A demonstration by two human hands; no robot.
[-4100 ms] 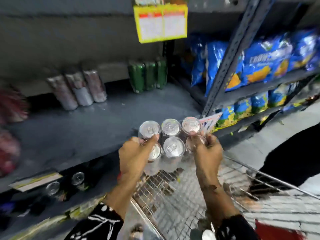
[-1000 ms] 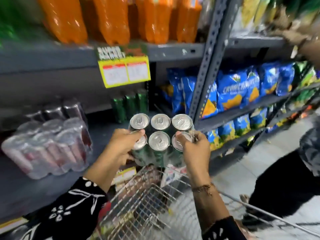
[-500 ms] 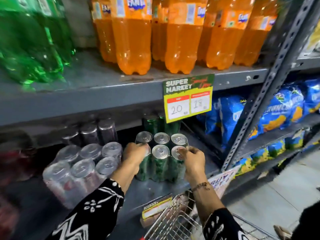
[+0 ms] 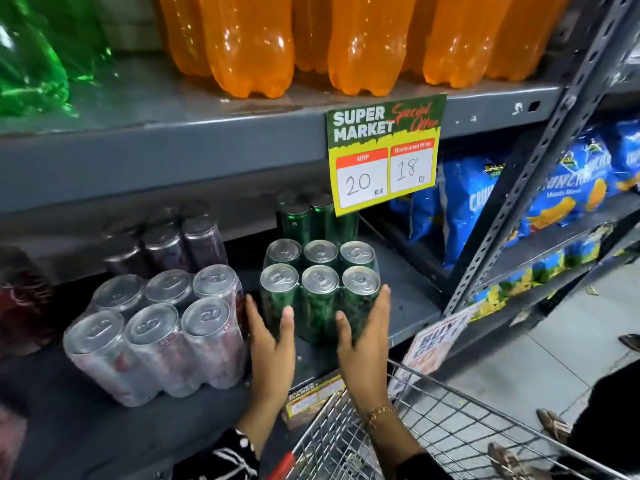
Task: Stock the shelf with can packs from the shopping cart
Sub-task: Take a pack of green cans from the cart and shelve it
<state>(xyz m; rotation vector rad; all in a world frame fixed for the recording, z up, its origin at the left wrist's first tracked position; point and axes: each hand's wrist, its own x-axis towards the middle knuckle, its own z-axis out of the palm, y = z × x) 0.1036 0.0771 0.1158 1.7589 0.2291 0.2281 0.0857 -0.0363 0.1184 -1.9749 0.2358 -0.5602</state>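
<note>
A shrink-wrapped pack of green cans [image 4: 320,296] with silver tops stands upright on the grey shelf [image 4: 412,306], near its front edge. My left hand [image 4: 272,344] clasps the pack's lower left side and my right hand [image 4: 363,341] clasps its lower right side, thumbs on the front cans. Behind it stands another green can pack [image 4: 311,216]. The wire shopping cart [image 4: 433,427] is just below the shelf edge, under my right wrist; what it holds is out of view.
A pack of red cans [image 4: 162,327] sits just left of my left hand, with a dark pack [image 4: 166,240] behind it. A price sign [image 4: 386,154] hangs from the upper shelf of orange bottles [image 4: 367,39]. Blue snack bags [image 4: 467,202] fill the right bay. Another person's feet [image 4: 554,426] are beside the cart.
The green can pack has come up from the cart onto the shelf beside the red pack. My hands have slid from its top down to its lower sides.
</note>
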